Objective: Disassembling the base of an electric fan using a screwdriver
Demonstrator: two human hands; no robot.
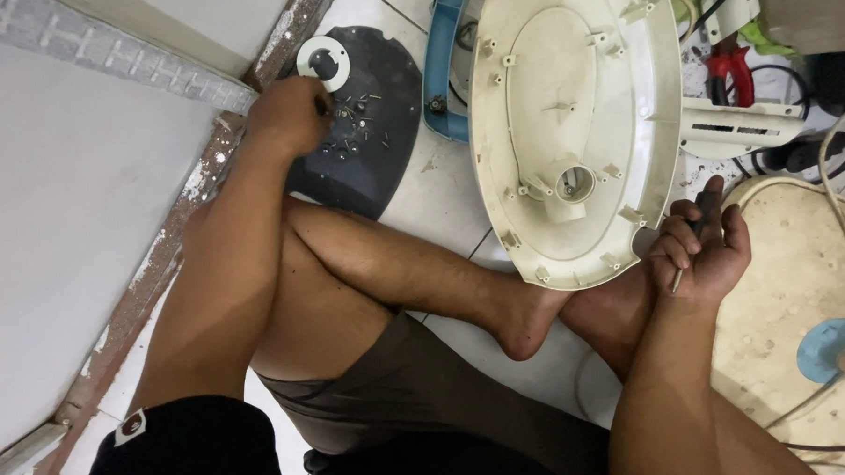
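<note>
Item: screws (355,127) on dark plate (380,98), our left hand (292,111) pinching among them, tiny, slippery, we judge. Right hand (699,247) clamps screwdriver (690,242).

White tiled floor (444,195), dark grout lines; grey wall panel (56,203) at left, chipped reddish-brown threshold strip (152,275).

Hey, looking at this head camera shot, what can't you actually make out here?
- Left hand: its fingertips curl down over the small loose screws on the dark plastic panel, so whether it grips one is hidden.
- Screws: too small to count or tell their type.
- Right hand: closed around a dark-handled screwdriver; most of the tool is covered.
- Cream oval plastic base cover: top cut off by the frame edge.
- Red-handled tool: partly hidden by clutter.
</note>
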